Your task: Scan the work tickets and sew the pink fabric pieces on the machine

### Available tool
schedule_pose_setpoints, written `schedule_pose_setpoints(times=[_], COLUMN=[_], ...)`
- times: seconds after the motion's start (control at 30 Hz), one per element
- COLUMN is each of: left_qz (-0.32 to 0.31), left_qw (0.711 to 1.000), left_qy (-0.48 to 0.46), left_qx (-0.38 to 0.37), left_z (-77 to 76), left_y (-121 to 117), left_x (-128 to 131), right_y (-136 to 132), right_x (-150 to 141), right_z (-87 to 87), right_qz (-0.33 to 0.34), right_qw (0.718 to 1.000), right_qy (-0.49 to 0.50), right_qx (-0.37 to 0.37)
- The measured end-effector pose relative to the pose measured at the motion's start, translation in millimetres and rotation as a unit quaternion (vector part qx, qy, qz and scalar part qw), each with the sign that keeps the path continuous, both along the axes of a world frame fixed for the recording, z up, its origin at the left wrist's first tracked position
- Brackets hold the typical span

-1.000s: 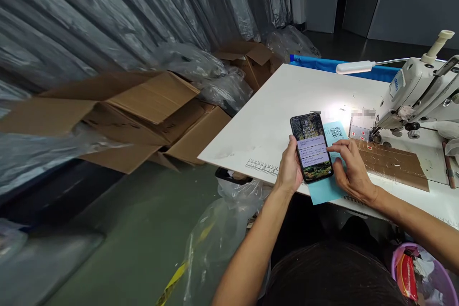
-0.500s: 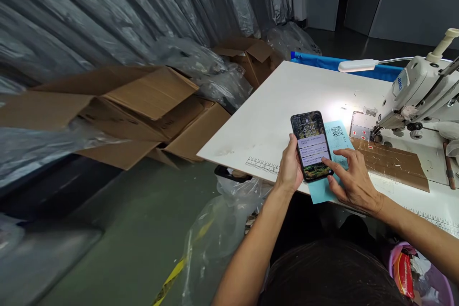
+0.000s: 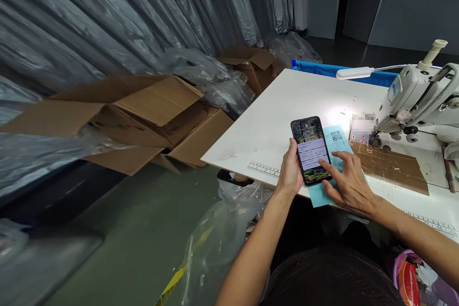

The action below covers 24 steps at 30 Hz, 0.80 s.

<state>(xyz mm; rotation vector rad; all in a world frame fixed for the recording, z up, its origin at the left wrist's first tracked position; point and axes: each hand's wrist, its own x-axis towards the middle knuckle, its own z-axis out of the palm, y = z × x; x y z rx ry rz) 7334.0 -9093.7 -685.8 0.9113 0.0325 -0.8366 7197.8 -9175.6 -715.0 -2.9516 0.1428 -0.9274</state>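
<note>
My left hand grips a smartphone by its left side, above the front edge of the white table. Its lit screen shows a clock and several message boxes. My right hand has its index fingertip at the lower right of the screen, with the fingers apart and holding nothing. Under the phone and the right hand lies a light blue paper slip with a printed QR code; both partly cover it. A brown flat sheet lies to the right, in front of the sewing machine's needle area.
A white sewing machine and a lamp stand at the right of the white table. Open cardboard boxes and clear plastic bags are on the left. A pink bin sits below, at lower right.
The whole view has shifted slightly, so the table and machine appear lower. My right index fingertip has slid a little to the left on the screen. The left hand keeps its hold on the smartphone.
</note>
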Motion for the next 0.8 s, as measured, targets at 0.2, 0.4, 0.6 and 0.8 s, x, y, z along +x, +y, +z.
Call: schedule_pose_setpoints(times=[0.2,0.4,0.6,0.8], left_qz=[0.021,0.016,0.019,0.013], left_qw=[1.0,1.0,1.0,1.0], left_qy=[0.002,-0.005,0.01,0.007], left_qx=[0.004,0.017,-0.005,-0.013], left_z=[1.3,0.9,1.1,3.5], left_y=[1,2,0,1], left_x=[0,-1,-1,-2], right_y=[2,-6,-10,-8], right_x=[2,-3,-4,-3], right_z=[1.2,3.2,-0.4,4.5], right_qz=[0.046,0.001,-0.021,-0.02], right_qw=[0.999,0.997,0.997,0.997], right_qy=[0.0,-0.051,-0.049,-0.061], right_qx=[0.016,0.062,0.049,0.048])
